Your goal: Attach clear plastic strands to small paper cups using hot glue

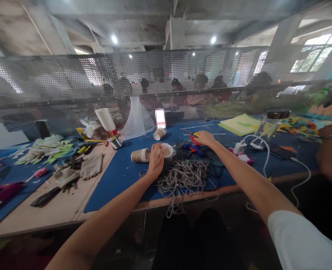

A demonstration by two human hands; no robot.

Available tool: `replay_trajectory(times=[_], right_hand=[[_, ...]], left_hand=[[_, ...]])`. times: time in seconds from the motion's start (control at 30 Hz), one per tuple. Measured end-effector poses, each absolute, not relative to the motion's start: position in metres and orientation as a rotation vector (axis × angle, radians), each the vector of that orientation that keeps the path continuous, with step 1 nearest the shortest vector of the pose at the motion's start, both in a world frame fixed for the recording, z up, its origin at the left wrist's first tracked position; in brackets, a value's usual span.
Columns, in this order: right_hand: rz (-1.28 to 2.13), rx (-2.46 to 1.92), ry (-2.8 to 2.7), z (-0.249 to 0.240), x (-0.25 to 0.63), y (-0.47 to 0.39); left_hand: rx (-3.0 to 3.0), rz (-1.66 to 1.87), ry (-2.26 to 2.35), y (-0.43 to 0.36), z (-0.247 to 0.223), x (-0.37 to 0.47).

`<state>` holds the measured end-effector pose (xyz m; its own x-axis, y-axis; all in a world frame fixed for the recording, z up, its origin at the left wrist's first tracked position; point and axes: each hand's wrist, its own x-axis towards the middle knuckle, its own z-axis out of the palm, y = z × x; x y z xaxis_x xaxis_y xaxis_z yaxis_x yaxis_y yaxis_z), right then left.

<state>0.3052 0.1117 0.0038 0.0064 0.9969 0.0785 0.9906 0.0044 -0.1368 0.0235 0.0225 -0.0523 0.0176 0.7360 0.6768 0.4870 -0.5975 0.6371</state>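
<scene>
Near the middle of the blue table mat, my left hand (156, 162) is closed at the side of a white paper cup (169, 150) whose open mouth faces up. To its left a cup wrapped in tan cord (139, 155) lies on its side. My right hand (206, 138) reaches farther out, its fingers closed on scissors (194, 137) with red and yellow handles. Just below them lies a blue and red hand tool (194, 149). A loose heap of grey cord (184, 175) spreads between my arms, some of it hanging over the table edge.
Another cup (159, 134) lies behind. Stacked paper cups (105, 120) lean at the left, near work gloves (91, 166) and scraps. Yellow-green sheets (240, 124), a lidded jar (267, 129), a phone (281, 150) and white cable (267, 157) sit right. A perforated screen (78, 82) stands behind.
</scene>
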Motion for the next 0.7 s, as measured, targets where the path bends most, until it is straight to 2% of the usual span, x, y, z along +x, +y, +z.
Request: replay_trajectory(times=[0.4,0.7], right_hand=[[-0.015,-2.159,-2.113,-0.014,0.322,0.178],[-0.087,-2.248,-1.898,-0.026,0.346,0.18]], left_hand=[[2.054,1.597,1.273,0.017,-0.047,0.026],[2.065,1.588,1.246,0.02,-0.047,0.025]])
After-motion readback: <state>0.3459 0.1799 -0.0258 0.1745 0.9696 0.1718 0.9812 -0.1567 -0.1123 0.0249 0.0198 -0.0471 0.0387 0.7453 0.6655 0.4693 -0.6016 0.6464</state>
